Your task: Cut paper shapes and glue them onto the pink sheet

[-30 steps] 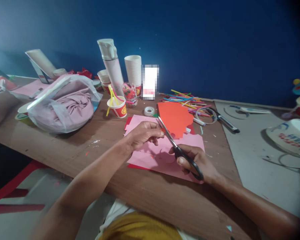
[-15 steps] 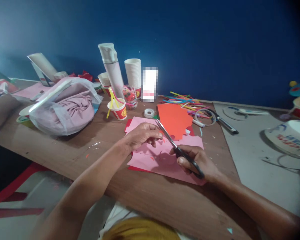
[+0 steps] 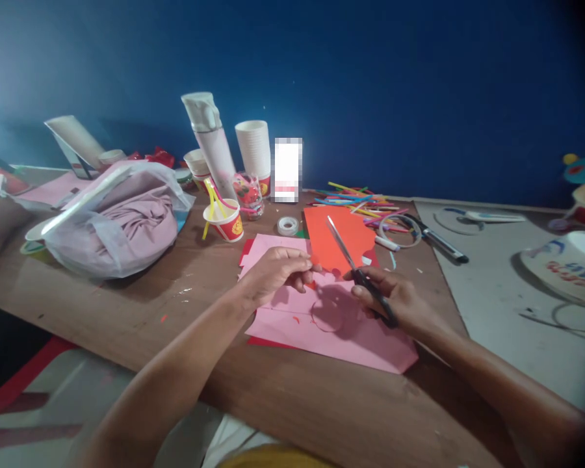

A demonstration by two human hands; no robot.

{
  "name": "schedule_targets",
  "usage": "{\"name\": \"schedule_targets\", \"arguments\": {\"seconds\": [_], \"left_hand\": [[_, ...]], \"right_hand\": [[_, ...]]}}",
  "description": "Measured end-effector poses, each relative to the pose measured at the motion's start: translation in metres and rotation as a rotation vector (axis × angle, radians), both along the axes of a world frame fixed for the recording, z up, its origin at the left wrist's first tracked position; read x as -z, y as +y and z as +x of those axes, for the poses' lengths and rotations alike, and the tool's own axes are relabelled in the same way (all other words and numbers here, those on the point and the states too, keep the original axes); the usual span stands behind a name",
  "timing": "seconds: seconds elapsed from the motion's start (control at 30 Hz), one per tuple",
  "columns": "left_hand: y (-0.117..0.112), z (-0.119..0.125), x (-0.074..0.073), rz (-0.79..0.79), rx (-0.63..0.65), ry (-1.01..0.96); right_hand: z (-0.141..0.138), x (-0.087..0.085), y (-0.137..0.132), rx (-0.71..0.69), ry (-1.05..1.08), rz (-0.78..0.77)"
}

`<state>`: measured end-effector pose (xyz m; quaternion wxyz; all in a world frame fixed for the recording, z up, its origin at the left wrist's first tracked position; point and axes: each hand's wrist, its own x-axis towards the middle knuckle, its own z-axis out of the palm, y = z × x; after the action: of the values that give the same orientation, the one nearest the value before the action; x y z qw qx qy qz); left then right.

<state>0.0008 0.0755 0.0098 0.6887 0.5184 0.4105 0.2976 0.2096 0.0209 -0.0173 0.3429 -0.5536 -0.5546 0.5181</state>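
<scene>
My right hand point(image 3: 394, 296) grips a pair of black-handled scissors point(image 3: 353, 259), the blades pointing up and away over an orange sheet of paper point(image 3: 329, 234). The blades look closed. To the left of them, my left hand point(image 3: 285, 272) is closed in a pinch above the pink paper point(image 3: 370, 338). Whatever its fingertips hold is too small to make out; a bit of orange shows just below them. A round outline marks the pink paper between the hands, and small orange scraps lie on it. Red paper pokes out beneath the pink sheet.
Behind the papers stand a paper cup with straws point(image 3: 224, 221), a tall bottle point(image 3: 214, 146), stacked cups point(image 3: 253, 153) and a tape roll point(image 3: 287, 225). Loose straws point(image 3: 361, 198) and a box cutter point(image 3: 441, 240) lie to the right. A bag of pink cloth point(image 3: 121, 221) sits left, near another person's arm point(image 3: 0, 224).
The scissors have swung more upright and their blades have come together, moving slightly right. My left hand keeps its pinch. The whole view has shifted a little.
</scene>
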Motion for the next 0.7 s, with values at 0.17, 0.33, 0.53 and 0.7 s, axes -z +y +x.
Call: {"name": "schedule_targets", "arguments": {"seconds": [0.17,0.33,0.53,0.7], "left_hand": [[-0.001,0.004,0.003,0.023,0.004,0.032],[-0.005,0.008,0.006,0.013,0.041,0.035],[-0.010,0.012,0.005,0.032,0.027,0.004],[-0.012,0.013,0.002,-0.007,0.023,0.005]], "right_hand": [[0.001,-0.002,-0.002,-0.050,-0.053,0.088],[0.005,-0.006,-0.002,-0.236,-0.062,0.142],[0.007,-0.008,-0.006,-0.391,-0.017,0.075],[0.006,-0.009,-0.008,-0.431,-0.023,0.064]]}}
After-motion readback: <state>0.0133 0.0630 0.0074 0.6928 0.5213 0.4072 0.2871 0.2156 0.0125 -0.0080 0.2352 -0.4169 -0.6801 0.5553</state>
